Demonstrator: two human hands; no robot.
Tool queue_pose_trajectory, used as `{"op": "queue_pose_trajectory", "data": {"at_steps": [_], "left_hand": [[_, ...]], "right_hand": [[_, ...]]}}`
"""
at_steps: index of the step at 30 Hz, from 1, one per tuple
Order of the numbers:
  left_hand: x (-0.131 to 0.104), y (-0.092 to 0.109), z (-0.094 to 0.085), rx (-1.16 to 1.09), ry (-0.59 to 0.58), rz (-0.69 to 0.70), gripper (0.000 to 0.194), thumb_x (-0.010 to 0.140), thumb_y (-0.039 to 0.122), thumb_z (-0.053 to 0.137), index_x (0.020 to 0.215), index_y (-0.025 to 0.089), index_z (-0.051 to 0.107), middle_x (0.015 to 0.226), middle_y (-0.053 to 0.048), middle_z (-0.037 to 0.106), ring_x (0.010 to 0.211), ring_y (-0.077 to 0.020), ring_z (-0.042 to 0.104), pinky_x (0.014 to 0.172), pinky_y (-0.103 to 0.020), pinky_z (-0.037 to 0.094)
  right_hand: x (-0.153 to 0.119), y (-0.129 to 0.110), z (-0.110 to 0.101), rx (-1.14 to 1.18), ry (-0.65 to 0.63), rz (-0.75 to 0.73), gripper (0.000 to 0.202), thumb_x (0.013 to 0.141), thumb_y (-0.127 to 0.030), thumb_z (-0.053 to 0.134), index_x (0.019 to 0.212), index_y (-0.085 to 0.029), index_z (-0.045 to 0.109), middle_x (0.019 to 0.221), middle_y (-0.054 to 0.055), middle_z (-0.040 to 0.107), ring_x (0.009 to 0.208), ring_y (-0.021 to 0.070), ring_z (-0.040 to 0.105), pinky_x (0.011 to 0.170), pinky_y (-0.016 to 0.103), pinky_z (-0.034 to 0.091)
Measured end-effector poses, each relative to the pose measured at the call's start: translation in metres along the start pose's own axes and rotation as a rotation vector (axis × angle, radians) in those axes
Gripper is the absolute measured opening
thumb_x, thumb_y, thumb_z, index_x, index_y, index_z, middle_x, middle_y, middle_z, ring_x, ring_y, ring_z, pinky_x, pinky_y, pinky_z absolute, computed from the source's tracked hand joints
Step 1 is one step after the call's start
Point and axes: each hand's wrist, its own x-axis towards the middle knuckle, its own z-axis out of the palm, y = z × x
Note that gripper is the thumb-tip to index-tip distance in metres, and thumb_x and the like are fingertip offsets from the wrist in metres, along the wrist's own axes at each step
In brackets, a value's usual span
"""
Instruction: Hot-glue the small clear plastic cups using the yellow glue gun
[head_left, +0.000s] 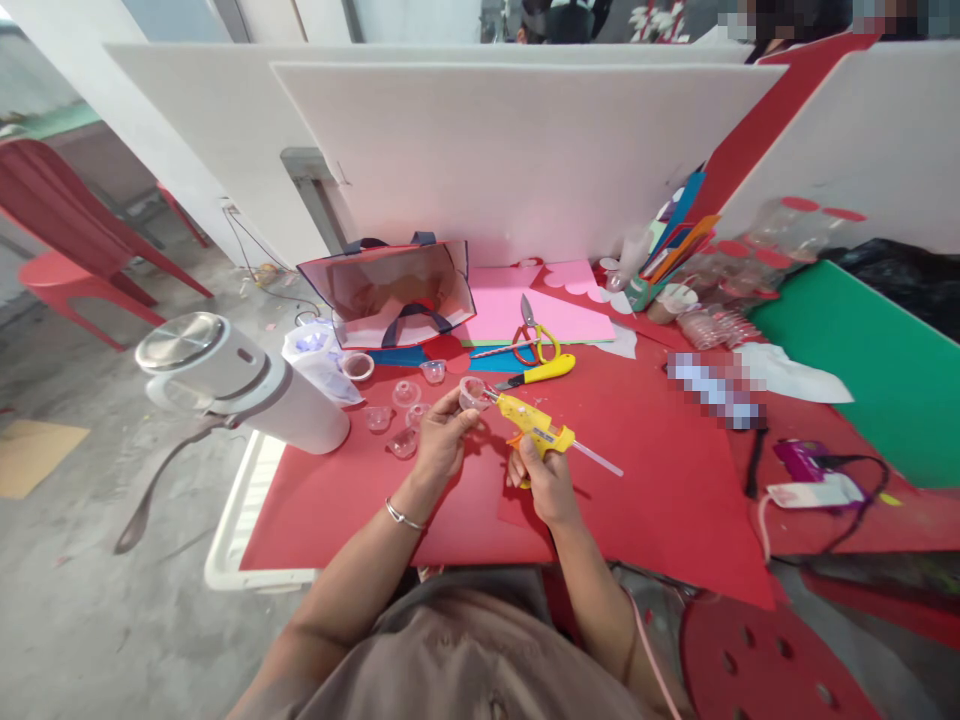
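My left hand point(444, 437) grips a small clear plastic cup point(472, 393) between thumb and fingers, over the red table covering point(480, 520). A yellow glue gun point(529, 422) is wrapped in my right hand point(546, 475); its nozzle points left and meets the cup's rim or sits very close to it. A clear glue stick point(598, 459) sticks out of the gun's back. Several more clear cups point(379, 418) lie to the left of my left hand. Just beyond the gun are a yellow cutter point(549, 369) and open scissors point(529, 312).
A large white flask point(304, 405) stands at the left edge. Behind are a paper bag point(401, 290), pink sheets point(540, 310) and a pen holder point(637, 292). To the right lie a white power strip point(814, 492), cables and a green board point(862, 370).
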Motion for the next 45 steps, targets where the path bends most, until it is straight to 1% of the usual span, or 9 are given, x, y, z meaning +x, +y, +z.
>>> {"op": "queue_pose_trajectory", "data": {"at_steps": [9, 15, 20, 29, 33, 36, 41, 45], "left_hand": [[-0.0003, -0.0007, 0.0, 0.012, -0.005, 0.007, 0.051, 0.062, 0.027, 0.098, 0.109, 0.018, 0.081, 0.091, -0.005, 0.08, 0.074, -0.0135, 0.073, 0.062, -0.021, 0.056], [-0.0003, -0.0007, 0.0006, 0.009, -0.005, 0.01, 0.049, 0.062, 0.026, 0.098, 0.108, 0.019, 0.081, 0.09, -0.004, 0.079, 0.073, -0.013, 0.072, 0.062, -0.022, 0.056], [-0.0001, -0.0002, 0.0012, 0.013, -0.006, 0.013, 0.05, 0.062, 0.026, 0.098, 0.108, 0.02, 0.081, 0.091, -0.004, 0.079, 0.074, -0.0136, 0.072, 0.062, -0.023, 0.056], [-0.0001, -0.0005, 0.0004, -0.007, -0.005, 0.009, 0.049, 0.061, 0.024, 0.099, 0.107, 0.02, 0.082, 0.09, -0.004, 0.079, 0.073, -0.0122, 0.07, 0.063, -0.021, 0.055], [0.0007, -0.0011, 0.0005, -0.01, -0.004, 0.015, 0.049, 0.061, 0.025, 0.099, 0.107, 0.021, 0.082, 0.091, -0.003, 0.08, 0.072, -0.0113, 0.07, 0.063, -0.021, 0.055], [0.001, -0.0014, 0.0004, -0.013, -0.001, 0.009, 0.05, 0.059, 0.025, 0.099, 0.106, 0.021, 0.083, 0.091, -0.004, 0.08, 0.07, -0.0114, 0.069, 0.061, -0.021, 0.055], [0.0003, -0.0019, 0.0, -0.012, 0.003, 0.004, 0.051, 0.06, 0.023, 0.099, 0.108, 0.021, 0.083, 0.094, -0.005, 0.08, 0.078, -0.0141, 0.072, 0.063, -0.022, 0.056], [0.0002, -0.0016, -0.0002, -0.004, -0.012, 0.0, 0.05, 0.06, 0.024, 0.099, 0.107, 0.021, 0.082, 0.094, -0.004, 0.079, 0.073, -0.0123, 0.069, 0.062, -0.022, 0.056]], "right_hand": [[-0.0009, -0.0002, 0.001, -0.01, 0.002, 0.005, 0.059, 0.091, -0.07, 0.071, 0.063, -0.022, 0.05, 0.052, -0.005, 0.047, 0.046, 0.0104, 0.048, 0.05, 0.026, 0.045], [-0.0011, -0.001, 0.0013, -0.012, 0.012, 0.008, 0.06, 0.09, -0.071, 0.072, 0.062, -0.022, 0.049, 0.052, -0.005, 0.047, 0.046, 0.0101, 0.047, 0.05, 0.026, 0.045], [-0.0014, -0.0011, 0.0015, -0.02, 0.006, 0.005, 0.06, 0.091, -0.071, 0.071, 0.062, -0.023, 0.05, 0.051, -0.005, 0.046, 0.046, 0.0108, 0.047, 0.05, 0.026, 0.045], [-0.0024, 0.0002, 0.0011, -0.008, -0.003, 0.0, 0.058, 0.093, -0.069, 0.07, 0.064, -0.022, 0.05, 0.052, -0.005, 0.047, 0.046, 0.0105, 0.047, 0.051, 0.026, 0.045], [-0.004, -0.0001, 0.0033, -0.016, -0.02, 0.001, 0.059, 0.091, -0.071, 0.07, 0.064, -0.023, 0.049, 0.052, -0.005, 0.047, 0.046, 0.0106, 0.046, 0.05, 0.027, 0.046], [-0.0043, -0.0013, 0.0045, -0.005, -0.006, 0.002, 0.06, 0.09, -0.072, 0.071, 0.064, -0.023, 0.049, 0.052, -0.006, 0.045, 0.045, 0.0104, 0.045, 0.05, 0.027, 0.046], [-0.0021, -0.0012, 0.0009, -0.033, 0.014, -0.002, 0.059, 0.092, -0.07, 0.071, 0.063, -0.022, 0.05, 0.052, -0.005, 0.047, 0.047, 0.0112, 0.047, 0.05, 0.027, 0.045], [-0.0008, 0.0024, -0.0027, -0.018, 0.025, 0.0, 0.057, 0.093, -0.068, 0.07, 0.064, -0.022, 0.051, 0.052, -0.005, 0.047, 0.047, 0.011, 0.047, 0.051, 0.027, 0.045]]}}
